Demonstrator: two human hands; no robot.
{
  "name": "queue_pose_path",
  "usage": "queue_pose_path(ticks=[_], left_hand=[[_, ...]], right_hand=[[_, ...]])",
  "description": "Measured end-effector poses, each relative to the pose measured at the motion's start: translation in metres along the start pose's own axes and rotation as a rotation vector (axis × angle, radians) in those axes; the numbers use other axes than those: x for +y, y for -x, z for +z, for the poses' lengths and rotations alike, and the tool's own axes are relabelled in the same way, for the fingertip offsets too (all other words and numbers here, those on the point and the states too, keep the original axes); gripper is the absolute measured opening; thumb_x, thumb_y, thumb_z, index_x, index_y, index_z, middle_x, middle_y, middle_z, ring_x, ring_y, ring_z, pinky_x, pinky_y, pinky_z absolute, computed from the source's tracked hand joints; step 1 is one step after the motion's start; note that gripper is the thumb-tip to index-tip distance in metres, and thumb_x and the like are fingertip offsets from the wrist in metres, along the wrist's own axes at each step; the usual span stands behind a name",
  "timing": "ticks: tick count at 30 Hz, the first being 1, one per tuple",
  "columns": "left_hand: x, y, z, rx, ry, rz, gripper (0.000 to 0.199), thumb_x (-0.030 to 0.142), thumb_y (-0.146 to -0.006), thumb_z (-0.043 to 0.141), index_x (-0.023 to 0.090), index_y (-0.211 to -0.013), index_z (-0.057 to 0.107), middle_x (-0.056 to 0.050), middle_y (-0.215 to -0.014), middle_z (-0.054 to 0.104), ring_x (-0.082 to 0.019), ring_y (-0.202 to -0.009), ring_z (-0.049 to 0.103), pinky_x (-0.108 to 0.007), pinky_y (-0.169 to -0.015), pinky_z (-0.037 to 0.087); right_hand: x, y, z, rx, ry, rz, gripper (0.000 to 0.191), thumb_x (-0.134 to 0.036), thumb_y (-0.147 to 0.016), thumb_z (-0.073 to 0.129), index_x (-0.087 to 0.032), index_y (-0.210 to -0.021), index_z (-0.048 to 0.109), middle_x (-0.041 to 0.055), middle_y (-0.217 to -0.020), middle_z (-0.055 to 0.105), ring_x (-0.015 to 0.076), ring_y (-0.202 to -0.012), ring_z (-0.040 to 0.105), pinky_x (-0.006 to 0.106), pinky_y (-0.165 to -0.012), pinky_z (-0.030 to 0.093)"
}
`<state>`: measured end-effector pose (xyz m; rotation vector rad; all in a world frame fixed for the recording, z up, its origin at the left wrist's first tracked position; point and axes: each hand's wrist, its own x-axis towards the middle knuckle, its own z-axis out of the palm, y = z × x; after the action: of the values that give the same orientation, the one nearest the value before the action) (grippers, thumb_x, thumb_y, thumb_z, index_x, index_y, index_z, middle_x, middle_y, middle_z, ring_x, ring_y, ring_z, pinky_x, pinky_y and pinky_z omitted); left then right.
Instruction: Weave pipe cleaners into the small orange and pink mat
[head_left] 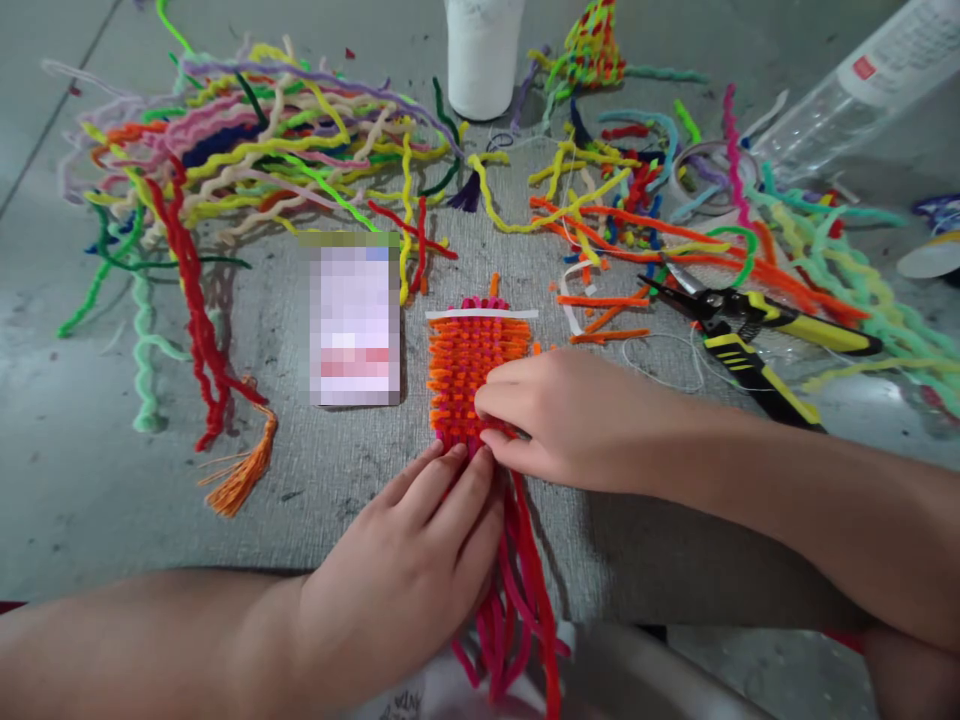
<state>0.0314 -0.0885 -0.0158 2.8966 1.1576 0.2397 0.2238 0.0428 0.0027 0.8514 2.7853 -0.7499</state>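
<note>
A small weave of orange and pink pipe cleaners [474, 365] lies flat on the grey table, with a thin white strip [480, 315] across its top end. My left hand [420, 540] is laid over its lower edge, fingers together and bent onto the pink strands, the thumb mostly hidden. From under that hand, loose pink pipe cleaners [511, 570] and a red-orange one hang toward me. At the weave's lower right, my right hand [574, 420] has its thumb and fingers closed on the edge; their tips partly cover it.
Left of the weave lies a phone [355, 325] with a blurred screen. A heap of coloured pipe cleaners [262, 150] spreads behind it, near an orange tassel [244, 470]. Black-and-yellow pliers [750, 330], a white bottle [484, 60] and a clear bottle [840, 100] are farther off.
</note>
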Motion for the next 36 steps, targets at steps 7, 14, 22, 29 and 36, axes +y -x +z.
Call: queue_pose_path(ticks=[7,14,22,29,36], left_hand=[[0.001,-0.001,0.000,-0.046,0.016,0.028,0.036,0.031,-0.096,0.070,0.010,-0.124,0.071,-0.017,-0.136,0.074,-0.034,-0.124,0.070,-0.047,-0.112,0.058],[0.002,0.000,-0.003,-0.050,-0.030,-0.039,0.040,0.024,-0.092,0.066,0.008,-0.129,0.068,-0.027,-0.134,0.069,-0.036,-0.114,0.072,-0.044,-0.087,0.068],[0.008,0.003,-0.001,0.004,-0.069,-0.030,0.039,0.023,-0.096,0.065,0.007,-0.131,0.069,-0.021,-0.131,0.073,-0.034,-0.122,0.069,-0.044,-0.101,0.062],[0.007,0.002,0.000,-0.012,-0.089,-0.009,0.039,0.027,-0.093,0.069,0.007,-0.126,0.072,-0.021,-0.128,0.076,-0.035,-0.115,0.074,-0.042,-0.098,0.063],[0.005,0.000,-0.001,-0.035,-0.073,0.009,0.037,0.028,-0.094,0.066,0.008,-0.124,0.074,-0.020,-0.125,0.078,-0.035,-0.111,0.076,-0.041,-0.094,0.064]], right_hand=[[0.006,-0.004,0.012,0.052,-0.082,-0.032,0.014,-0.020,-0.096,0.068,-0.017,-0.083,0.063,0.0023,-0.081,0.066,0.0137,-0.069,0.048,0.031,-0.063,0.025],[0.002,-0.002,0.012,0.089,-0.003,-0.042,0.019,-0.024,-0.101,0.064,-0.016,-0.084,0.067,0.0041,-0.082,0.067,0.0148,-0.069,0.050,0.033,-0.062,0.024],[-0.001,-0.006,0.016,0.115,0.100,-0.146,0.022,-0.018,-0.105,0.059,-0.015,-0.086,0.070,0.0054,-0.086,0.068,0.0154,-0.069,0.049,0.033,-0.062,0.025],[0.007,-0.008,0.018,0.148,-0.004,-0.167,0.023,-0.025,-0.107,0.058,-0.013,-0.095,0.074,0.0066,-0.092,0.071,0.0162,-0.075,0.056,0.033,-0.066,0.029],[-0.002,-0.012,0.021,0.166,0.055,-0.120,0.023,-0.025,-0.106,0.060,-0.015,-0.090,0.073,0.0053,-0.087,0.070,0.0155,-0.071,0.051,0.033,-0.063,0.025]])
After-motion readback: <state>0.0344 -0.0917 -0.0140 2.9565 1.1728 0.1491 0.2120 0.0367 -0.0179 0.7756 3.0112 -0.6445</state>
